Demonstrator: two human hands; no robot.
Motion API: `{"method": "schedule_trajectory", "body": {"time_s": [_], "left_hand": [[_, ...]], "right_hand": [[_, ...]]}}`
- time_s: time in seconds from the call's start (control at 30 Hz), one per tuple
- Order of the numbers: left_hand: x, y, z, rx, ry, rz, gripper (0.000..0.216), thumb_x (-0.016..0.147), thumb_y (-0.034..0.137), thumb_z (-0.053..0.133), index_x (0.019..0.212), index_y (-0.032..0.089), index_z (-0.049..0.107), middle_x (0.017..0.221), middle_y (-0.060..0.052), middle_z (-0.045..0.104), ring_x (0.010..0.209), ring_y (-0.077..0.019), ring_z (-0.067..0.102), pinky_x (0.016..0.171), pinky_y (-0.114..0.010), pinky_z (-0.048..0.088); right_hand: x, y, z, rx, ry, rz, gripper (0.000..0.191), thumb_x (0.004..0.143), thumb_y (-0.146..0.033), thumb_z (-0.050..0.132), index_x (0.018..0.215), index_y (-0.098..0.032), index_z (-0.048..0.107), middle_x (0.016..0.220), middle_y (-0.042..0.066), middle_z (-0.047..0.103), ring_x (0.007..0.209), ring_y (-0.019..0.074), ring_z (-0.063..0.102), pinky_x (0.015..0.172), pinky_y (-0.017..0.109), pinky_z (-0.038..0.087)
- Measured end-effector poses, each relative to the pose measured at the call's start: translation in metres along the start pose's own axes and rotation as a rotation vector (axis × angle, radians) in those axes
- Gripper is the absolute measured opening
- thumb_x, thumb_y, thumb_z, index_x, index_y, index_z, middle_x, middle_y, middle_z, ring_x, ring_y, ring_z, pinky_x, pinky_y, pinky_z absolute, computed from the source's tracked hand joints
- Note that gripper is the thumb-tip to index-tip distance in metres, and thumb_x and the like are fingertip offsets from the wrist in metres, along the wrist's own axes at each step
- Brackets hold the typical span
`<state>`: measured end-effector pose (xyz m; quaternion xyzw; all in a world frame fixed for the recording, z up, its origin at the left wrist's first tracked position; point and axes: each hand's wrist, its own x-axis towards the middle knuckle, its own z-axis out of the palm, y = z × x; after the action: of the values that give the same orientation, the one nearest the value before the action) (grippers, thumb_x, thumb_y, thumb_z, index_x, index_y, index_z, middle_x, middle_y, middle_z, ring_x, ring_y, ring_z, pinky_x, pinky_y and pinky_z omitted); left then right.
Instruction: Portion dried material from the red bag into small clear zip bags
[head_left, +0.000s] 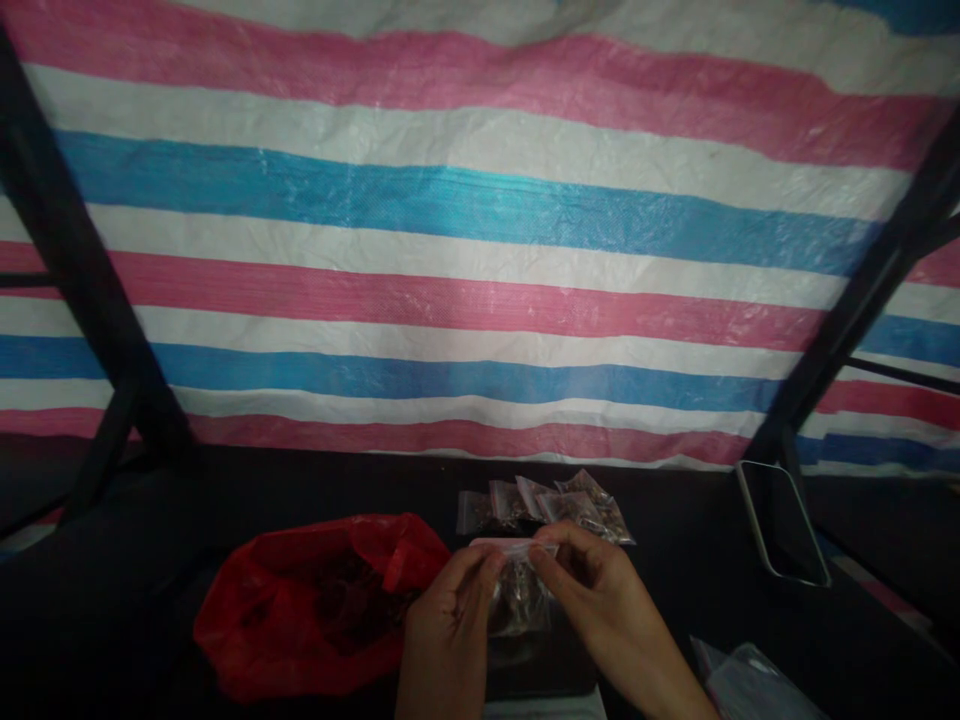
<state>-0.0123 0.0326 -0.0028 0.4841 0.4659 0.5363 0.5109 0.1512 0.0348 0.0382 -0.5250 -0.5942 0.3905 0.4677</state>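
Both hands pinch the top edge of a small clear zip bag [519,600] with brownish dried bits inside. My left hand [454,610] grips its left corner between thumb and fingers. On the right corner, the thumb and fingers of my right hand [592,580] are closed. The bag hangs upright over a dark flat-topped device with a pale front edge [540,670], perhaps a scale. To the left of my hands lies an open red plastic bag [255,600] with dark dried pieces in it. Behind my hands, several filled zip bags [570,508] overlap in a row.
At the right stands a phone [784,525], leaning near a dark metal post [847,290]. Flat clear bags [757,685] lie at the lower right on the black table [300,490]. A striped plastic sheet [480,260] hangs behind, with another dark post [90,240] at left.
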Motion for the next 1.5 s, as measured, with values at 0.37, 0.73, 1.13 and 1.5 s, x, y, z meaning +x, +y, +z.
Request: {"method": "schedule_trajectory", "body": {"time_s": [0.37,0.73,1.13,1.5], "left_hand": [[-0.001,0.003,0.002,-0.012,-0.027,0.009,0.049,0.092,0.066,0.068,0.112,0.023,0.081,0.109,-0.006,0.085,0.095,-0.0224,0.08,0.083,-0.024,0.061],[-0.008,0.0,0.0,0.11,-0.008,0.109,0.047,0.096,0.063,0.063,0.114,0.023,0.078,0.116,-0.007,0.083,0.1,-0.0212,0.079,0.092,-0.025,0.059],[-0.008,-0.004,-0.01,0.23,-0.048,0.185,0.045,0.098,0.062,0.061,0.114,0.026,0.081,0.11,-0.005,0.085,0.096,-0.0193,0.08,0.085,-0.023,0.063],[-0.039,0.002,-0.022,0.448,0.375,0.688,0.02,0.107,0.021,0.052,0.116,0.031,0.067,0.113,0.001,0.074,0.104,-0.0117,0.073,0.091,-0.021,0.061]], "right_hand": [[-0.003,-0.003,0.001,0.034,0.006,-0.002,0.042,0.088,-0.062,0.069,0.089,-0.02,0.07,0.073,-0.003,0.05,0.071,0.0168,0.043,0.065,0.029,0.036],[-0.007,-0.012,0.008,0.064,-0.091,0.004,0.035,0.09,-0.056,0.07,0.085,-0.021,0.068,0.077,0.001,0.06,0.077,0.0193,0.053,0.069,0.03,0.044],[-0.005,-0.015,0.011,0.016,-0.026,-0.056,0.026,0.087,-0.047,0.069,0.082,-0.021,0.072,0.078,0.003,0.071,0.077,0.0212,0.065,0.072,0.03,0.05],[0.014,0.024,-0.002,-0.278,0.381,-0.189,0.037,0.089,-0.044,0.063,0.109,-0.02,0.081,0.117,0.015,0.078,0.115,0.0332,0.071,0.107,0.048,0.051]]}}
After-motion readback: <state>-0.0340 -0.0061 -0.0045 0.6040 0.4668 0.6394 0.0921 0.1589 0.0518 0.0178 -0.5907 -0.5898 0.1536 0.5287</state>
